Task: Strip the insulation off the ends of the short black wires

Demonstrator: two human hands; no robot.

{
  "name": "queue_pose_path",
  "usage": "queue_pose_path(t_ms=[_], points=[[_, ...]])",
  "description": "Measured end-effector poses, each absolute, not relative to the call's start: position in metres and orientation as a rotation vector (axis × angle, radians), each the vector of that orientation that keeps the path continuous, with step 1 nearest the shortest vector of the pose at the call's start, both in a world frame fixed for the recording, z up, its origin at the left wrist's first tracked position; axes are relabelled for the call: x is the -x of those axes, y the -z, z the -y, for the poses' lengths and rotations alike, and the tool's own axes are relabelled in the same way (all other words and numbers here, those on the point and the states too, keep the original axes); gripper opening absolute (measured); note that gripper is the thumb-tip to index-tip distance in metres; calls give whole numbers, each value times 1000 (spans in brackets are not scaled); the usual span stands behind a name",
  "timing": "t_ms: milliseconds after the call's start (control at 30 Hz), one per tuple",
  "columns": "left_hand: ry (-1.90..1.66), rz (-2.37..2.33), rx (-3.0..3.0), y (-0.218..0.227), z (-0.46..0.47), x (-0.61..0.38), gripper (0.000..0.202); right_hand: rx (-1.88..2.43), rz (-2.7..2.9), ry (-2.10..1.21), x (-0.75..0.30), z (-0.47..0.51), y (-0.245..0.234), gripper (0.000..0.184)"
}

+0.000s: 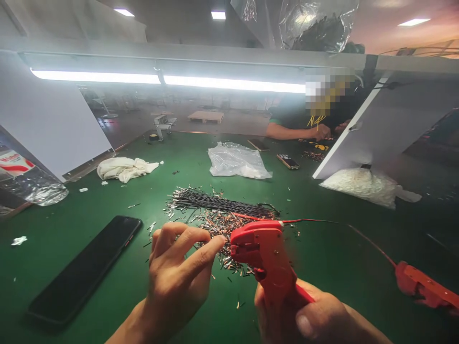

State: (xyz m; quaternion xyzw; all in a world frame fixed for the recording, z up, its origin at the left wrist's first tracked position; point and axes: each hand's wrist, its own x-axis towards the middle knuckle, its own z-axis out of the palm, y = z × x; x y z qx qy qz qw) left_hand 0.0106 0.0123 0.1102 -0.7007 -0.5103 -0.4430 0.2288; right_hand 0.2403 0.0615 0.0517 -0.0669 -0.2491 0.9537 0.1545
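Observation:
My right hand [319, 310] is wrapped round the handle of a red wire stripper [274, 263], whose jaws point left. Close to those jaws is my left hand [182, 267], its thumb and index fingertips brought together. Whatever they may pinch is too small to make out. Behind the hands lies a bundle of black wires [218, 203] with bare ends at the left. Under and around it spreads a heap of copper and black wire scraps [225, 229], partly hidden by my left hand and the stripper. A thin red wire [315, 220] runs off to the right from behind the stripper.
A black phone [86, 267] lies at the left on the green table [340, 296]. Farther back are a white cloth [125, 168], a clear plastic bag [238, 160] and another phone [288, 161]. A second red tool [425, 284] is at right. Across the table, a co-worker's hand [319, 132] holds yellow wires.

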Motion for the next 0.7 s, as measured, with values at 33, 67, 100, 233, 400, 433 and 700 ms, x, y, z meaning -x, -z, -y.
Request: queue_pose_path(t_ms=[33,67,100,233,400,433,700], points=[[1219,1403,1933,-110,-13,-10,29,186,748,-2713,-238,-61,-52,37],[1221,1408,1934,-110,-13,-11,29,163,788,-2685,-236,-61,-53,34],[1220,1413,1931,-110,-13,-11,28,134,826,-2648,-233,-62,-54,30],[1239,1423,1918,-109,-14,-13,26,178,896,-2559,-227,-60,-61,29],[1277,1424,1953,-110,-14,-15,23,340,958,-2561,-232,-56,-62,40],[1275,1424,1958,-109,-15,-15,23,350,950,-2549,-232,-55,-61,40],[1301,1474,2143,-100,-20,-10,20,433,869,-2453,-229,-54,-57,31]])
